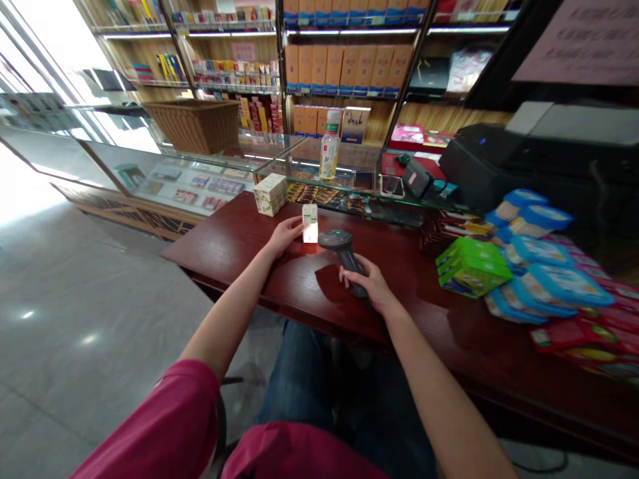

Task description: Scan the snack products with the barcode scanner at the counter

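My left hand (pixel 285 235) is closed round a small white and green box (pixel 310 222), held upright just above the dark red wooden counter (pixel 239 246). My right hand (pixel 370 285) grips the handle of a black barcode scanner (pixel 338 245). The scanner's head points at the box, and bright light falls on the box's lower face. A green light glows on top of the scanner. A stack of similar white and green boxes (pixel 270 194) stands on the counter behind my left hand.
A glass display case (pixel 210 174) runs behind the counter, with a drink bottle (pixel 329 144) and a wicker basket (pixel 196 124) on top. Green packs (pixel 472 266) and blue packets (pixel 549 279) are piled at the right. Shelves of goods line the back wall.
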`<state>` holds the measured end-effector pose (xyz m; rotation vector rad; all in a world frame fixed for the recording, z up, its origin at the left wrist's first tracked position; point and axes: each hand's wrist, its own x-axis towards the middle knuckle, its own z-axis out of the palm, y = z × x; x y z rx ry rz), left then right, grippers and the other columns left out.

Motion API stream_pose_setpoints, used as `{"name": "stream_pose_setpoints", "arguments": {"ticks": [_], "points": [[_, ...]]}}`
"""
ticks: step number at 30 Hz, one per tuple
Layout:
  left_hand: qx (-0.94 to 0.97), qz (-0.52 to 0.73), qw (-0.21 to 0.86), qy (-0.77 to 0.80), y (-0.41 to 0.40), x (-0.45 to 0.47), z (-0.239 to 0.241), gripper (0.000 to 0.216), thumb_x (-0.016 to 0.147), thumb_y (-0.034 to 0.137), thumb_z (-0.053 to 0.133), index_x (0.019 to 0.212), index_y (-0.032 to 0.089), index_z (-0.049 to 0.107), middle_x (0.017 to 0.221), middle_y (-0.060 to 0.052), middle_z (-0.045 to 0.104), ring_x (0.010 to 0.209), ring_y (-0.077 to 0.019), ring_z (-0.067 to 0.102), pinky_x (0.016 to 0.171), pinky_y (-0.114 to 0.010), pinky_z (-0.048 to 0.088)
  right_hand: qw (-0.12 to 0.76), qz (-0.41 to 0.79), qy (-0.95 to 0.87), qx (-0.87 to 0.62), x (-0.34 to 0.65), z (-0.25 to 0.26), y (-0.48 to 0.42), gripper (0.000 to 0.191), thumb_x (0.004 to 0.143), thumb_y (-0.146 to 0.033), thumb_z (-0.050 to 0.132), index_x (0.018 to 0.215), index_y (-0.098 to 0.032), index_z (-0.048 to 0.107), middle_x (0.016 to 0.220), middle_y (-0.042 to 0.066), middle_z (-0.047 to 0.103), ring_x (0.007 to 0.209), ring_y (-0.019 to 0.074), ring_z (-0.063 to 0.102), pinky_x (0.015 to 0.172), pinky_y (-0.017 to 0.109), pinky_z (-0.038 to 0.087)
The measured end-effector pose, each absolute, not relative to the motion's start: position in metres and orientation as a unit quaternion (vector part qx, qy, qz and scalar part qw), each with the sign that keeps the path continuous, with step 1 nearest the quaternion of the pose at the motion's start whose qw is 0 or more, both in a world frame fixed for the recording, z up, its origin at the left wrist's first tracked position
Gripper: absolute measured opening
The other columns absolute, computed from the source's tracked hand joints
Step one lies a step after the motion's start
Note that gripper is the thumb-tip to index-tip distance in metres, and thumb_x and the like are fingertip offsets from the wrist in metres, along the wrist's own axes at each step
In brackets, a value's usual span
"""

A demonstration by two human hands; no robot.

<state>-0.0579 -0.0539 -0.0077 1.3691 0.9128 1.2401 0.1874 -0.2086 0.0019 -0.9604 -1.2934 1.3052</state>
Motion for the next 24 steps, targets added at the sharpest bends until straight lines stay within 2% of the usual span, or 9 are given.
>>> {"name": "stream_pose_setpoints", "arguments": {"ticks": [4, 6, 8, 11, 14, 16, 19, 21, 24], "points": [[0.654, 0.436, 0.509, 0.351, -0.069, -0.064, 0.003, 0.069, 0.063, 0.064, 0.092, 0.114, 0.018, 0.082, 0.121, -0.013, 0.08, 0.12, -0.0356, 0.072, 0.113, -0.053, 0.052, 0.6, 0.476, -0.471, -0.437, 0.194, 0.002, -0.212, 0.045, 0.071, -0.05, 0.085, 0.097, -0.021, 0.063, 0.077, -0.001, 0.071, 0.055, 0.0122, 0.055, 0.053, 0.027, 0.044], [0.666, 0.406, 0.514, 0.357, -0.074, -0.065, 0.006, 0.067, 0.058, 0.066, 0.094, 0.106, 0.02, 0.083, 0.117, -0.013, 0.081, 0.116, -0.0371, 0.073, 0.111, -0.054, 0.054, 0.643, 0.424, -0.44, -0.462, 0.206, 0.001, -0.217, 0.048, 0.07, -0.051, 0.085, 0.1, -0.022, 0.062, 0.079, -0.001, 0.071, 0.054, 0.0115, 0.054, 0.051, 0.026, 0.044], [0.656, 0.416, 0.518, 0.358, -0.075, -0.065, 0.006, 0.067, 0.057, 0.065, 0.094, 0.108, 0.023, 0.082, 0.116, -0.012, 0.081, 0.117, -0.0364, 0.073, 0.112, -0.054, 0.053, 0.674, 0.371, -0.42, -0.482, 0.223, 0.0, -0.227, 0.051, 0.07, -0.05, 0.085, 0.106, -0.022, 0.062, 0.083, 0.0, 0.072, 0.054, 0.0112, 0.054, 0.052, 0.027, 0.045], [0.602, 0.481, 0.527, 0.359, -0.077, -0.058, 0.001, 0.067, 0.064, 0.068, 0.088, 0.115, 0.025, 0.078, 0.12, -0.01, 0.079, 0.12, -0.0328, 0.072, 0.115, -0.052, 0.052, 0.704, 0.295, -0.408, -0.501, 0.252, -0.002, -0.248, 0.052, 0.074, -0.048, 0.083, 0.114, -0.022, 0.062, 0.089, 0.001, 0.074, 0.054, 0.0115, 0.055, 0.052, 0.028, 0.048], [0.573, 0.52, 0.511, 0.375, -0.08, -0.045, -0.005, 0.063, 0.075, 0.069, 0.077, 0.12, 0.025, 0.071, 0.124, -0.011, 0.076, 0.119, -0.0301, 0.072, 0.115, -0.053, 0.052, 0.723, 0.202, -0.399, -0.527, 0.279, -0.003, -0.269, 0.044, 0.081, -0.047, 0.079, 0.114, -0.023, 0.063, 0.093, 0.004, 0.074, 0.058, 0.0139, 0.06, 0.055, 0.03, 0.053], [0.591, 0.529, 0.466, 0.391, -0.084, -0.033, -0.008, 0.059, 0.07, 0.057, 0.083, 0.118, 0.026, 0.067, 0.124, -0.01, 0.074, 0.117, -0.0299, 0.073, 0.113, -0.054, 0.053, 0.738, 0.132, -0.382, -0.54, 0.294, -0.003, -0.28, 0.046, 0.084, -0.047, 0.077, 0.119, -0.023, 0.062, 0.098, 0.007, 0.074, 0.068, 0.0186, 0.068, 0.063, 0.033, 0.058], [0.632, 0.515, 0.426, 0.392, -0.091, -0.006, -0.013, 0.06, 0.058, 0.035, 0.091, 0.11, 0.026, 0.062, 0.121, -0.008, 0.074, 0.113, -0.0294, 0.074, 0.11, -0.056, 0.055, 0.755, 0.045, -0.343, -0.557, 0.315, -0.005, -0.292, 0.065, 0.086, -0.051, 0.076, 0.14, -0.022, 0.052, 0.113, 0.014, 0.073, 0.099, 0.0285, 0.075, 0.085, 0.044, 0.063], [0.652, 0.491, 0.447, 0.367, -0.099, 0.021, -0.016, 0.057, 0.06, 0.03, 0.089, 0.109, 0.025, 0.06, 0.12, -0.009, 0.074, 0.114, -0.0287, 0.074, 0.11, -0.055, 0.055, 0.756, 0.009, -0.322, -0.57, 0.327, -0.007, -0.298, 0.076, 0.088, -0.055, 0.073, 0.149, -0.021, 0.043, 0.12, 0.018, 0.07, 0.117, 0.0328, 0.072, 0.101, 0.052, 0.059], [0.675, 0.454, 0.497, 0.303, -0.12, 0.075, -0.02, 0.052, 0.067, 0.027, 0.086, 0.111, 0.023, 0.059, 0.124, -0.012, 0.075, 0.119, -0.0282, 0.073, 0.111, -0.053, 0.055, 0.757, -0.019, -0.309, -0.576, 0.34, -0.009, -0.306, 0.08, 0.09, -0.057, 0.069, 0.153, -0.019, 0.037, 0.127, 0.022, 0.067, 0.128, 0.0357, 0.066, 0.11, 0.058, 0.053]]}}
